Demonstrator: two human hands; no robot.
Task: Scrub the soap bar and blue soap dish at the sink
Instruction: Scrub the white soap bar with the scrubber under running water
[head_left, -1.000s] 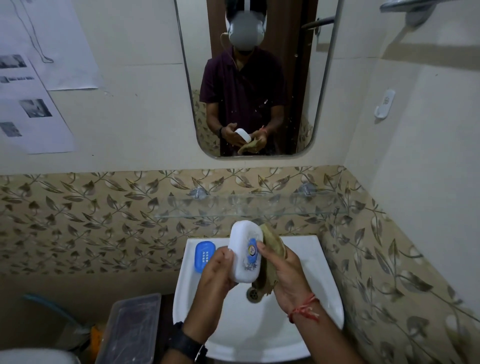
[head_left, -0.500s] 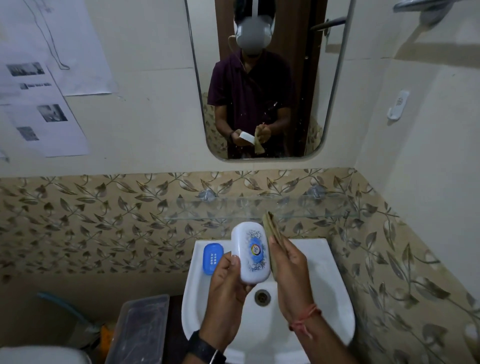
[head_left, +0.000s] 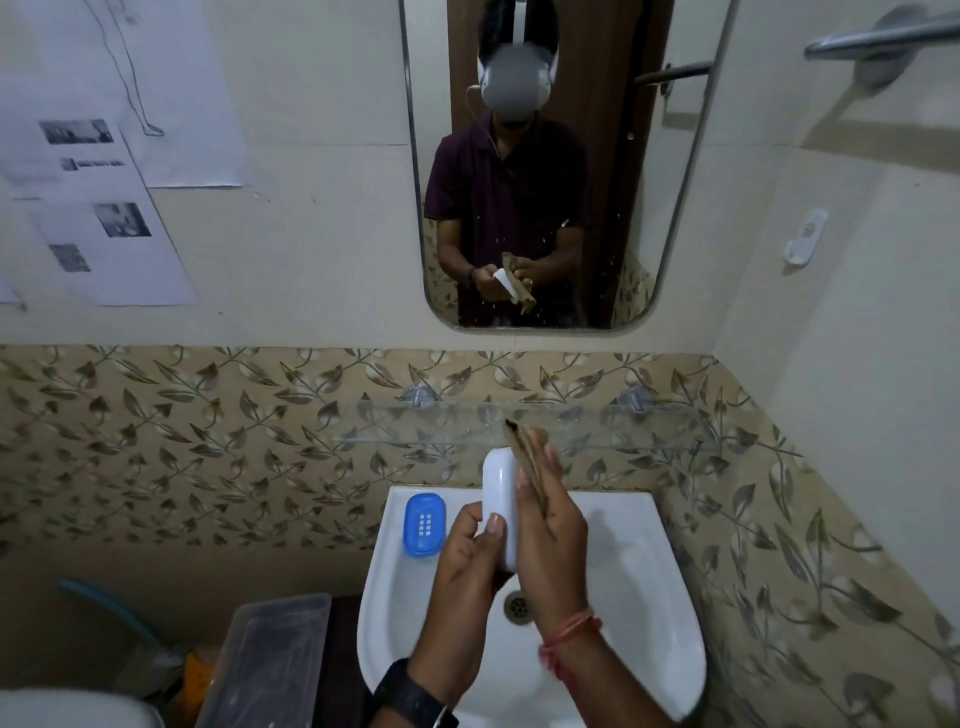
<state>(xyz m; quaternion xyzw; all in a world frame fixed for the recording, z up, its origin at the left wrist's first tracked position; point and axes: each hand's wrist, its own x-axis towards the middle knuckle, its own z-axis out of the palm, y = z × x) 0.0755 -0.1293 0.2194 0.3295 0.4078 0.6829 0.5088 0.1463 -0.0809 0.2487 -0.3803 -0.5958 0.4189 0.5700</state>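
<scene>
While left hand (head_left: 470, 558) curls fingers round soap bar (head_left: 500, 512), upright over sink (head_left: 639, 582) so drips fall in, we pinch scrub pad (head_left: 525, 448) flat against bar, right hand (head_left: 551, 545) thumb opposing fingers. At nine o'clock, blue soap dish (head_left: 425, 525) sits on rim.

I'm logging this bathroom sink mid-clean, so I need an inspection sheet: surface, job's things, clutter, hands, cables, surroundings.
Surface: white sink, drain uncovered.
Job's things: white soap bar held on end above the basin; brown scrub pad against its right side; blue soap dish on the sink's left rear corner, apart from both hands.
Clutter: clear plastic container left of the sink.
Hands: left hand grips the bar; right hand holds the pad.
Cables: nothing seen at the sink.
Surroundings: glass shelf above the sink, mirror higher up, papers on the left wall.
</scene>
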